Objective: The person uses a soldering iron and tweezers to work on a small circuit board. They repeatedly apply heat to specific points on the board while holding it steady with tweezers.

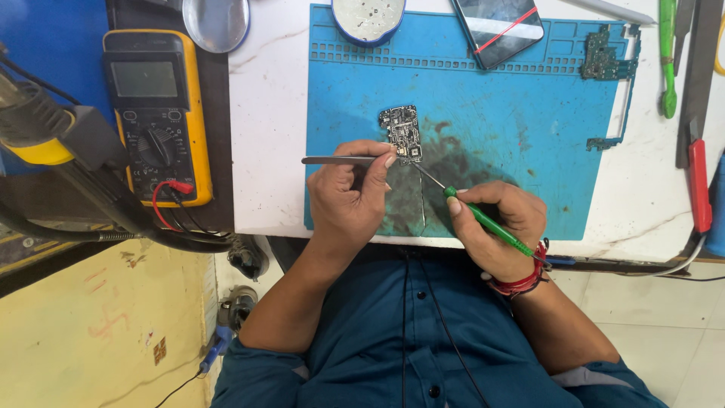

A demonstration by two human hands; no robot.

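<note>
White marbled worktop (268,113) above pale floor tiles (657,317)

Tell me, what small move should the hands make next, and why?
Probably ease the green-handled tool tip down onto the small circuit board: the right hand aims it at the board's lower edge, where the left hand holds tweezers.

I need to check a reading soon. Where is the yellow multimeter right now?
In the head view, the yellow multimeter lies on the dark surface at upper left, left of the blue mat, with the left hand off to its right.
</note>
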